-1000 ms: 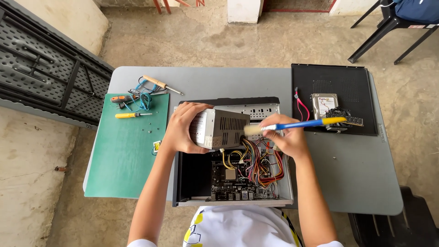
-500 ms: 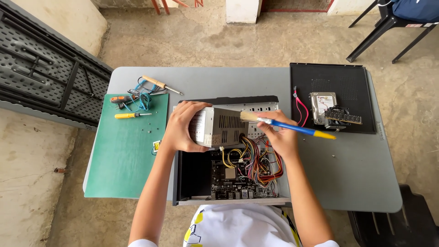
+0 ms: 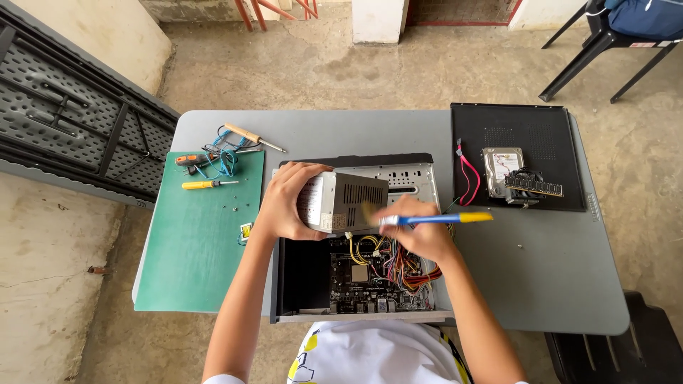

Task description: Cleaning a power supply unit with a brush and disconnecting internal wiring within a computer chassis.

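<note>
Brush (image 3: pixel 427 219) has moved: a second ago its blue-and-yellow handle angled up toward the black panel, half a second ago it tipped down to the right, now it lies near level, with the bristle end blurred against the vented face of the power supply (image 3: pixel 341 202). The handle swings from frame to frame while the box barely shifts. I judge that as active sweeping strokes over the vents, dusting underway, not finished.

Power supply: grey metal box, lifted above the open computer case (image 3: pixel 356 277), tilted so the grille faces the right hand. Its cable bundle hangs down into the case, so it looks tethered to the board inside.

Hands: left hand (image 3: pixel 284 203) is wrapped around the box's left end, fingers over the top, gripping firmly. Right hand (image 3: pixel 420 235) is clenched on the brush handle close to the bristles.

Outward from there:
- Case sits on the grey desk (image 3: pixel 541 284), side open, motherboard and red/yellow wiring visible.
- Left: green mat (image 3: pixel 192 249) with a yellow screwdriver (image 3: pixel 203 184), an orange-handled tool beside it, blue wire, and a wooden-handled tool just off the mat's top edge.
- Right: black side panel (image 3: pixel 541 124) lying flat, with a hard drive (image 3: pixel 501 167), a memory stick (image 3: pixel 533 186) and a red cable on it.
- A folded table lies on the concrete floor to the left, and a dark chair stands at top right.
</note>
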